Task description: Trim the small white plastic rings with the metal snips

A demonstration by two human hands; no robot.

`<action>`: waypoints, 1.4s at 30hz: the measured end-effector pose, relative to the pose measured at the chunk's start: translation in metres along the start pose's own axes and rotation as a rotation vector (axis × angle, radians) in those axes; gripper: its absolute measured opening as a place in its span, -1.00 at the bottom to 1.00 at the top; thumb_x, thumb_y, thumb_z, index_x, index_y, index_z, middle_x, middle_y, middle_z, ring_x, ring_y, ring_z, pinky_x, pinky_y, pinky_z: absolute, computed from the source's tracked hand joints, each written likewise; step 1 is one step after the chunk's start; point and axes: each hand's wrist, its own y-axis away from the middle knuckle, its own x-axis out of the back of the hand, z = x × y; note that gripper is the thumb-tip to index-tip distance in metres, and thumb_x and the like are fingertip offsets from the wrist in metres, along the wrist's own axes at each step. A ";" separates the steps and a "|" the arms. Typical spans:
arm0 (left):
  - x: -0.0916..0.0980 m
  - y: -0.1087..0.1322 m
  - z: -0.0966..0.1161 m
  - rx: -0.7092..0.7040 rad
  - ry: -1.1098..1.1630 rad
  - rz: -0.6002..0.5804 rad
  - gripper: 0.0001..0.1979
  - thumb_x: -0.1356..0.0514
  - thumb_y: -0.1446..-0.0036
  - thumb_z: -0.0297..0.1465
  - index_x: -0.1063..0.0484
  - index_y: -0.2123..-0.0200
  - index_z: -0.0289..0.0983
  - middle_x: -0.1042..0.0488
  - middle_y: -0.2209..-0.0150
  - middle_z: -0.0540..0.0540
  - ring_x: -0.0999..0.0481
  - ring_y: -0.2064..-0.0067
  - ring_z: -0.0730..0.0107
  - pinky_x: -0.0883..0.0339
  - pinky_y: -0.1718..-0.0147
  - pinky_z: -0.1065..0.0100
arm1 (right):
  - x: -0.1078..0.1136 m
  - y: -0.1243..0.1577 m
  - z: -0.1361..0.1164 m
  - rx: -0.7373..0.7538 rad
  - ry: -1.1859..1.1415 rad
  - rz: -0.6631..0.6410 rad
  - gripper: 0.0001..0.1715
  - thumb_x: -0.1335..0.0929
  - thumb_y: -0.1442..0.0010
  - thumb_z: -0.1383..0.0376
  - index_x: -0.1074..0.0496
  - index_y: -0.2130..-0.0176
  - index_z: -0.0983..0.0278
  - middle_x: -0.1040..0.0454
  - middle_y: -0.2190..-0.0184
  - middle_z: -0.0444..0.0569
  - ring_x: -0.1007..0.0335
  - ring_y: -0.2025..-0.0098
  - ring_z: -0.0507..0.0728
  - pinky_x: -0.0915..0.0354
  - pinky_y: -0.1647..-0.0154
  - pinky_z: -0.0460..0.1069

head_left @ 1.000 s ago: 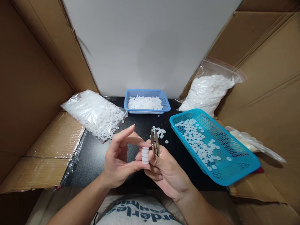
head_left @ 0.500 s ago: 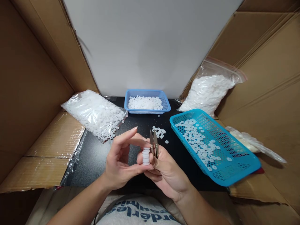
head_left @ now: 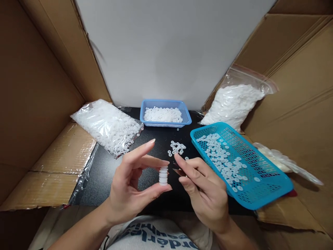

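My left hand (head_left: 135, 182) pinches a short upright stack of white plastic rings (head_left: 163, 175) between thumb and a finger, the index finger raised clear. Just to the right, my right hand (head_left: 205, 189) is closed around thread snips (head_left: 179, 171). Only the blade tips show, pointing left toward the stack with a gap between; the handles are hidden in the fist. Behind the hands, a small pile of loose white rings (head_left: 177, 148) lies on the black tabletop (head_left: 153, 139).
At left lies a clear bag of white rings (head_left: 106, 125). A blue basket (head_left: 166, 124) of small white pieces stands at the back. On the right are a turquoise basket (head_left: 270, 189) with scattered rings, a large filled bag (head_left: 234, 102) and cardboard walls (head_left: 301, 93).
My right hand has let go of the stack and moved right, turning the snips from pointing up to pointing left. My left hand still holds the stack.
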 end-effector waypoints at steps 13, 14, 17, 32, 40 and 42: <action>0.002 -0.003 0.006 0.047 -0.017 -0.086 -0.05 -0.47 -0.11 -0.52 -0.14 -0.46 -0.05 -0.69 0.11 -0.11 -0.67 0.14 0.26 -0.62 0.09 0.32 | 0.021 -0.015 -0.015 0.177 0.150 -0.100 -0.46 -0.41 -0.31 0.51 -0.55 -0.19 0.09 -0.64 0.30 -0.04 -0.51 0.35 0.10 -0.39 0.36 0.02; 0.002 -0.003 0.006 0.047 -0.020 -0.090 -0.05 -0.47 -0.11 -0.52 -0.13 -0.47 -0.05 -0.69 0.11 -0.11 -0.67 0.13 0.26 -0.62 0.10 0.32 | 0.021 -0.015 -0.016 0.193 0.169 -0.104 -0.49 -0.41 -0.31 0.50 -0.56 -0.17 0.11 -0.65 0.30 -0.04 -0.51 0.36 0.10 -0.39 0.36 0.02; 0.003 -0.002 0.006 0.058 -0.052 -0.111 -0.02 -0.45 -0.13 -0.54 -0.07 -0.49 -0.05 -0.68 0.10 -0.11 -0.66 0.10 0.24 -0.60 0.09 0.30 | 0.022 -0.016 -0.018 0.228 0.241 -0.118 -0.54 -0.40 -0.32 0.50 -0.57 -0.14 0.16 -0.66 0.30 -0.03 -0.51 0.37 0.11 -0.37 0.38 0.02; 0.003 0.000 0.010 0.082 -0.170 -0.152 0.02 -0.42 -0.17 -0.53 0.06 -0.52 0.00 -0.66 0.09 -0.06 -0.60 0.13 0.31 -0.52 0.04 0.30 | 0.025 -0.019 -0.022 0.319 0.416 -0.145 -0.68 -0.39 -0.34 0.54 -0.56 -0.04 0.31 -0.64 0.34 -0.04 -0.42 0.41 0.07 -0.30 0.41 0.00; 0.001 0.000 0.009 0.175 -0.011 -0.099 0.02 -0.43 -0.15 -0.57 0.01 -0.50 0.10 -0.66 0.06 -0.05 -0.63 0.09 0.33 -0.56 0.03 0.34 | 0.019 -0.011 -0.015 0.063 0.080 -0.007 -0.67 -0.35 -0.44 0.34 -0.53 -0.14 0.12 -0.55 0.32 -0.09 -0.46 0.36 0.03 -0.38 0.39 -0.09; 0.001 -0.001 0.009 0.203 0.041 -0.082 0.03 -0.44 -0.13 -0.58 -0.01 -0.49 0.12 -0.67 0.06 -0.04 -0.63 0.09 0.34 -0.57 0.00 0.34 | 0.017 -0.011 -0.013 -0.021 0.023 0.019 -0.64 -0.34 -0.46 0.14 -0.49 -0.19 0.10 -0.55 0.26 -0.07 -0.47 0.36 0.03 -0.40 0.41 -0.10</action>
